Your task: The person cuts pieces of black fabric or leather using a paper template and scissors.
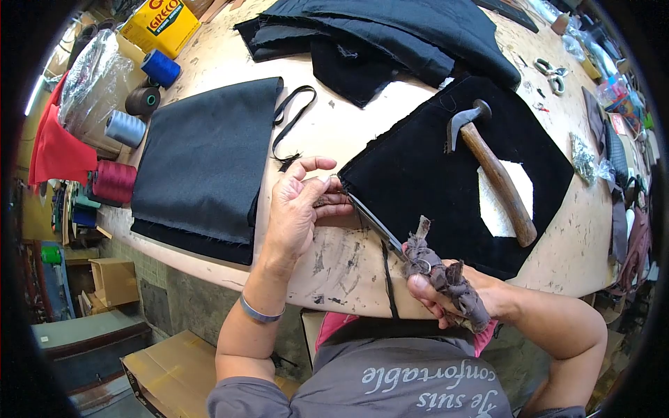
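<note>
My right hand (446,296) is closed around the cloth-wrapped handles of a pair of scissors (380,226). Their long dark blades slant up and left along the edge of a black fabric piece (411,167). At that piece's left corner is my left hand (296,209), fingers bent and pinching at the fabric edge; what lies between the fingertips is partly hidden. On the black fabric lies a hammer (498,181) with a wooden handle, across a whitish patch (521,182). A thin black strip (388,282) hangs over the table's front edge between my hands.
Folded dark fabric (205,153) lies left, a black cord (279,129) beside it. More dark cloth (376,35) is heaped at the back. Thread spools (111,182) and a yellow can (159,28) line the left edge; another pair of scissors (554,73) lies far right.
</note>
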Action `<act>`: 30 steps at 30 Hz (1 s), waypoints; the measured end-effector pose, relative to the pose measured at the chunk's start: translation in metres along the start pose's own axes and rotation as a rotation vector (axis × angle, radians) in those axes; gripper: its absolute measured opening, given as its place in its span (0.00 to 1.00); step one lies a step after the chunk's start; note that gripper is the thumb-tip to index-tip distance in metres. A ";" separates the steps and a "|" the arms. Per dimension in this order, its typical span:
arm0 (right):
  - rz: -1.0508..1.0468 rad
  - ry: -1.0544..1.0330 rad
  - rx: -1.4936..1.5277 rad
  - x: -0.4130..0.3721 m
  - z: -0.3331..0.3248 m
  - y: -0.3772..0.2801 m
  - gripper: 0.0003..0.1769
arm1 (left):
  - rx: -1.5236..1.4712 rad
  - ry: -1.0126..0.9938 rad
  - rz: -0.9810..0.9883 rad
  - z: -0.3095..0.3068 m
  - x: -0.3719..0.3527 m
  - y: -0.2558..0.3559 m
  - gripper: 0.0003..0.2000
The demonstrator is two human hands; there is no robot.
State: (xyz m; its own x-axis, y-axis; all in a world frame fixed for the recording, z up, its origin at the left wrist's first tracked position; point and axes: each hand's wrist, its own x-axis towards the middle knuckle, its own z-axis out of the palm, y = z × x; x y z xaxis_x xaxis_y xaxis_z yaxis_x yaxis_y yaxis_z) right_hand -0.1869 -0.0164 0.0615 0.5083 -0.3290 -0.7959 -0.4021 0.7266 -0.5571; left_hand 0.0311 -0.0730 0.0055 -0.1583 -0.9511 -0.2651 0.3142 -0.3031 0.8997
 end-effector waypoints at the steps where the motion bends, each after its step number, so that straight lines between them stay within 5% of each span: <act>1: -0.006 0.006 0.004 0.000 0.001 0.001 0.21 | -0.002 -0.001 0.000 0.000 0.000 0.000 0.08; 23: -0.049 -0.010 0.102 0.001 -0.003 -0.006 0.21 | -0.101 -0.082 -0.061 -0.006 0.004 0.001 0.09; 26: -0.183 0.045 0.062 0.012 -0.002 0.009 0.37 | -0.082 -0.097 -0.077 -0.005 0.006 0.003 0.10; 30: -0.180 0.038 0.073 0.009 -0.002 0.008 0.35 | -0.007 -0.103 -0.059 -0.003 0.008 0.002 0.10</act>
State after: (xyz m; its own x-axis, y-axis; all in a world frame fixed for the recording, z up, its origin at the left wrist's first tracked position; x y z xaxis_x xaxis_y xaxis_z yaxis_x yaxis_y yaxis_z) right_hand -0.1866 -0.0148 0.0494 0.5377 -0.4790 -0.6939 -0.2502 0.6952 -0.6738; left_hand 0.0335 -0.0809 0.0037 -0.2716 -0.9207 -0.2804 0.3082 -0.3592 0.8809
